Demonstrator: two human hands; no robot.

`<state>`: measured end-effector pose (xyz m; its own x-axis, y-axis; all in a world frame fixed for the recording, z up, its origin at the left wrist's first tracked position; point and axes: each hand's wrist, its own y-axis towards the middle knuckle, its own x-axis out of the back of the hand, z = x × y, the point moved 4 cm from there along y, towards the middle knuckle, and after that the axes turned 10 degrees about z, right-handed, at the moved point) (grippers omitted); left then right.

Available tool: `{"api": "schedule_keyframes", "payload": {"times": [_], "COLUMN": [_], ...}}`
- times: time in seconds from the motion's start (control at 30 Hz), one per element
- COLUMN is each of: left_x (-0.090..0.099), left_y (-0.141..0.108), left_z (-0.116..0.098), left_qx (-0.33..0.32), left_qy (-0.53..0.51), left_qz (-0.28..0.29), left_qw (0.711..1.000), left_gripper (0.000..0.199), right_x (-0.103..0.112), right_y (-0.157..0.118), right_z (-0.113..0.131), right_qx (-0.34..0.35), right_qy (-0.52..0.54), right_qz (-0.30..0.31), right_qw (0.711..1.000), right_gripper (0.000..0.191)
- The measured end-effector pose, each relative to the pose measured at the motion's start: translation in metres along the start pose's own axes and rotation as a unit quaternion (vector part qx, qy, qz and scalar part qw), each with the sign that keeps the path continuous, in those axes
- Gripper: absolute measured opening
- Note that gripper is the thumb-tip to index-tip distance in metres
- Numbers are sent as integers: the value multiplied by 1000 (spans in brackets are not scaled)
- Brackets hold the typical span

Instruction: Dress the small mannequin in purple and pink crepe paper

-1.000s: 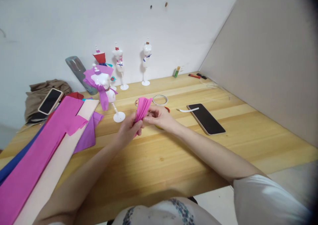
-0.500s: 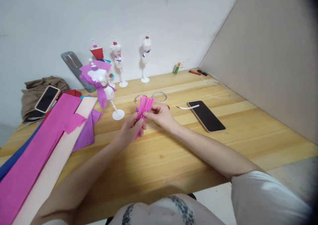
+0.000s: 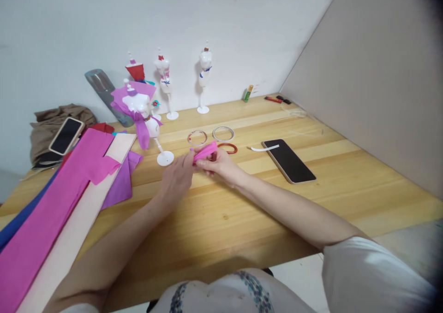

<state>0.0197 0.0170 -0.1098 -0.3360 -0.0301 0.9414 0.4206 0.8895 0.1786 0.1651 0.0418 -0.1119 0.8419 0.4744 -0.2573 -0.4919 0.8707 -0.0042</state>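
Note:
A pink gathered strip of crepe paper [image 3: 205, 152] is held over the wooden table between both hands, seen nearly edge-on. My left hand [image 3: 177, 177] is closed at its left end, back turned to the camera, so its fingertips are mostly hidden. The thumb and fingers of my right hand [image 3: 221, 166] pinch the strip from the right. Just behind the hands lie a red ring [image 3: 228, 149], a silvery ring [image 3: 223, 133] and a thin red-and-white ring [image 3: 197, 138]. A white mannequin [image 3: 152, 127] draped in purple stands to the left of the hands.
Several more small mannequins, one being a white mannequin [image 3: 205, 68], stand along the wall. Long pink crepe sheets [image 3: 55, 211] cover the left side. A black phone [image 3: 290, 163] with a white strip [image 3: 263, 148] lies right. A green bottle [image 3: 248, 94] stands at the back.
The pink strip has turned from an upright fan to a flatter, edge-on bundle. My left hand has rolled over, its back now showing. The red ring shows more fully.

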Motion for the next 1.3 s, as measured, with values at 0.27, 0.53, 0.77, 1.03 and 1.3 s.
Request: {"api": "schedule_keyframes", "payload": {"times": [0.27,0.53,0.77,1.03,1.3], "left_x": [-4,15,5,9,22], "left_y": [-2,3,12,8,8], "left_z": [-5,-2,9,11,8], "left_qx": [-23,-34,-51,-40,-75], "left_qy": [210,-49,-145,72,146], "left_qz": [-35,26,134,293,312], "left_qw": [977,998,979,953,936], "left_gripper": [42,48,52,27,33], "right_x": [-2,8,10,57,46], "right_y": [-1,3,8,17,17], "right_z": [-6,-7,-14,-9,-11], "right_qx": [9,46,27,44,119], "right_qy": [62,33,43,-297,-428], "right_qz": [-22,-31,20,-116,14], "right_qw": [998,998,999,947,896], "right_gripper": [40,38,41,41,19]}}
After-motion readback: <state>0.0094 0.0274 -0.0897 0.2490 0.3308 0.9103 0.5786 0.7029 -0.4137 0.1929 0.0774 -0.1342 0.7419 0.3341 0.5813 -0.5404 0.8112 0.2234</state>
